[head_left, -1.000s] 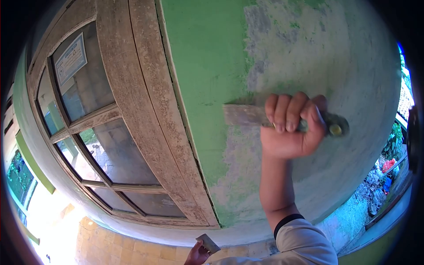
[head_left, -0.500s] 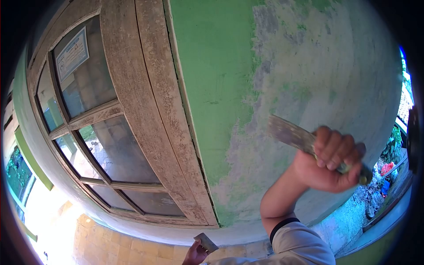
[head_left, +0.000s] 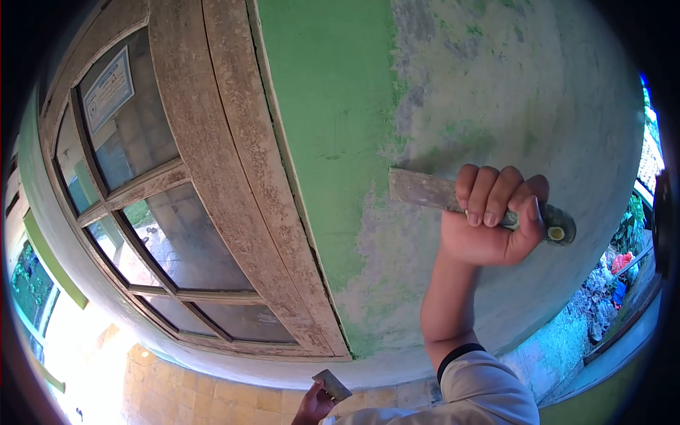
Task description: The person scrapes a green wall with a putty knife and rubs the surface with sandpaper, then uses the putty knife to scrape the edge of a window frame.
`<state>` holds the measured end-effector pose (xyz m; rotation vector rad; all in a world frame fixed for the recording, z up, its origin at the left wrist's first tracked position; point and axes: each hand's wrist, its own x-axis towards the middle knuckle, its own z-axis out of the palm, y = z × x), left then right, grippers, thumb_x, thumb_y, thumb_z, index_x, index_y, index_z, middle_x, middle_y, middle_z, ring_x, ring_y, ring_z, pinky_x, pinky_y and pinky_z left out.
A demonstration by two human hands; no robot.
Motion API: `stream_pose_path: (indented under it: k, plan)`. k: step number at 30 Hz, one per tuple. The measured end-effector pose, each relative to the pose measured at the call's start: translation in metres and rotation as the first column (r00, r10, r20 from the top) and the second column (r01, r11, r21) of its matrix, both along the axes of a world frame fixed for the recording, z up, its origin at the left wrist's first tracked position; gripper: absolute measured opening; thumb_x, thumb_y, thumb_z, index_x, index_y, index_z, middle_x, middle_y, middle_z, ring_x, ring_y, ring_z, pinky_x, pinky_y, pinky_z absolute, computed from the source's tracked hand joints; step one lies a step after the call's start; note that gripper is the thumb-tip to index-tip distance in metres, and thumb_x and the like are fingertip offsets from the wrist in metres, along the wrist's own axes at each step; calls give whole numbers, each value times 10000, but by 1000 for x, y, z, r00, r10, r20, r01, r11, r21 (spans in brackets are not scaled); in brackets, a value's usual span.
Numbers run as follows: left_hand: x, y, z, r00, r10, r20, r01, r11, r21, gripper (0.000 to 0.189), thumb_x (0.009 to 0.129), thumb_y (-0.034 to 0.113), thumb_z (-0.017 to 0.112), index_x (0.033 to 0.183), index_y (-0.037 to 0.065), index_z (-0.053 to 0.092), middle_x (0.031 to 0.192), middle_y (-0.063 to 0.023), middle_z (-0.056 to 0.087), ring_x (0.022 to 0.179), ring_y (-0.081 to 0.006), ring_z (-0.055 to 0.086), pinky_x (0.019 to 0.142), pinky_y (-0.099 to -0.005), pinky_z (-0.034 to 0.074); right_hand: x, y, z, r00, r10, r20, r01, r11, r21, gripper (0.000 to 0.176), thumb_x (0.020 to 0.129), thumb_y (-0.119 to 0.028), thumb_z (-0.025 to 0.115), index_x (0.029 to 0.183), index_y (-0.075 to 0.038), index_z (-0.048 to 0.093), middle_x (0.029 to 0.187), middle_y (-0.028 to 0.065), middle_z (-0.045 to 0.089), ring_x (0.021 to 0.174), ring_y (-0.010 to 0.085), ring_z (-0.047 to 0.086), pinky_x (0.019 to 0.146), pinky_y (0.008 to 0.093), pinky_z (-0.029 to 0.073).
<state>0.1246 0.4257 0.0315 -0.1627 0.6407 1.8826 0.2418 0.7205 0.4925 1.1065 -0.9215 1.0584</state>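
My right hand (head_left: 492, 219) is wrapped round the handle of a scraper (head_left: 425, 190) with a broad, worn, paint-smeared blade. The blade points left, its end overlapping the ragged border between green paint and bare grey patches on the wall (head_left: 524, 99). The handle's butt, with a hole in it, sticks out past my thumb. Low in the view, my left hand (head_left: 315, 406) grips a small flat grey rectangular piece (head_left: 332, 384) between thumb and fingers; what kind of thing it is I cannot tell.
Left of the green paint stands a weathered wooden window frame (head_left: 244, 177) with several glass panes and a paper notice (head_left: 108, 90) on one. Yellowish floor tiles (head_left: 184, 389) lie below. At the far right is a heap of rubbish (head_left: 602, 287) beyond the wall's edge.
My right hand has swung left and slightly up with the scraper, whose blade now reaches the edge of the green paint. My left hand stays nearly in place.
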Motion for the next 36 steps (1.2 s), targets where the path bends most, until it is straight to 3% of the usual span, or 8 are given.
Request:
stream_pose_path:
  k: [5, 12, 16, 20, 26, 28, 29, 36]
  plan:
    - [-1, 4, 1, 1000, -28, 11, 28, 999, 25, 391, 850, 247, 627, 1199, 142, 486, 1154, -57, 544, 1132, -276, 483, 989, -506, 359, 31, -10, -5, 990, -40, -139, 47, 998, 46, 205, 899, -245, 448, 741, -122, 402, 584, -2, 415, 466, 83, 361, 500, 274, 306]
    - [0, 6, -3, 999, -27, 29, 26, 999, 22, 392, 841, 234, 639, 1191, 141, 489, 1156, -65, 542, 1121, -281, 494, 997, -525, 347, 4, -10, 2, 998, -60, -29, 61, 996, 58, 180, 902, -209, 402, 755, -106, 402, 591, -2, 412, 464, 90, 348, 496, 279, 296]
    - [0, 7, 2, 999, -19, 27, 18, 999, 34, 385, 838, 230, 642, 1180, 138, 491, 1146, -69, 545, 1123, -284, 492, 997, -533, 344, 28, -13, -1, 986, -54, -158, 66, 995, 71, 190, 903, -217, 413, 759, -93, 403, 601, 6, 417, 465, 92, 358, 508, 282, 303]
    - [0, 3, -7, 999, -31, 35, 30, 999, 35, 387, 843, 231, 634, 1192, 143, 491, 1154, -67, 546, 1126, -285, 491, 1001, -530, 339, -7, 0, 1, 999, -11, 40, 9, 997, 70, 208, 906, -232, 441, 743, -110, 400, 595, 5, 417, 457, 92, 359, 513, 291, 309]
    - [-3, 8, 0, 1000, -17, 26, 15, 999, 42, 393, 841, 226, 637, 1195, 143, 490, 1155, -68, 545, 1132, -287, 485, 999, -532, 342, 24, -17, -4, 987, -48, -150, 64, 993, 101, 193, 900, -200, 438, 737, -106, 398, 587, 15, 409, 466, 109, 372, 513, 284, 305]
    - [-4, 7, -6, 999, -30, 39, 29, 999, 42, 394, 839, 225, 640, 1193, 143, 490, 1153, -69, 545, 1135, -288, 483, 997, -531, 345, 1, -11, -10, 986, -164, -40, 161, 984, -79, 185, 897, -195, 443, 740, -105, 403, 586, 8, 408, 458, 98, 360, 504, 276, 302]
    - [-5, 6, -8, 999, -32, 34, 31, 999, 27, 401, 837, 225, 641, 1198, 144, 486, 1158, -69, 542, 1136, -287, 482, 996, -529, 346, 2, -8, -5, 990, -139, -33, 141, 989, 50, 176, 899, -196, 426, 749, -107, 401, 588, 6, 409, 455, 96, 351, 493, 270, 294]
    - [-11, 9, -16, 999, -38, 29, 38, 999, 22, 426, 834, 227, 646, 1209, 132, 469, 1177, -73, 530, 1146, -291, 477, 1001, -527, 346, 24, -10, -13, 987, -59, -149, 74, 993, 94, 170, 901, -203, 414, 759, -117, 376, 599, 14, 418, 455, 102, 357, 492, 274, 297]
